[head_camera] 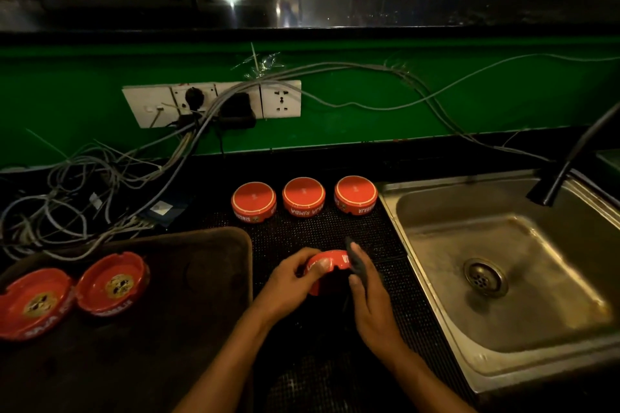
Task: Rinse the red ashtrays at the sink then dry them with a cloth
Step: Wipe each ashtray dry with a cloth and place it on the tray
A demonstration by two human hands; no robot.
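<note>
My left hand (pixel 292 282) grips a red ashtray (pixel 330 261) tilted on its side above the black mat. A dark cloth (pixel 356 260) is pressed against the ashtray's right side by my right hand (pixel 367 292). Three more red ashtrays stand upside down in a row at the back of the mat: one on the left (pixel 254 203), one in the middle (pixel 303 196) and one on the right (pixel 355 194). Two ashtrays lie face up on the dark tray at the left, the outer (pixel 33 303) beside the inner (pixel 112 283). The steel sink (pixel 503 278) is to the right.
A black faucet (pixel 563 171) arches over the sink's back right corner. A dark tray (pixel 188 278) fills the lower left. Tangled cables (pixel 84 191) lie on the counter under a socket panel (pixel 214 102) on the green wall. A black rubber mat (pixel 302 231) covers the counter centre.
</note>
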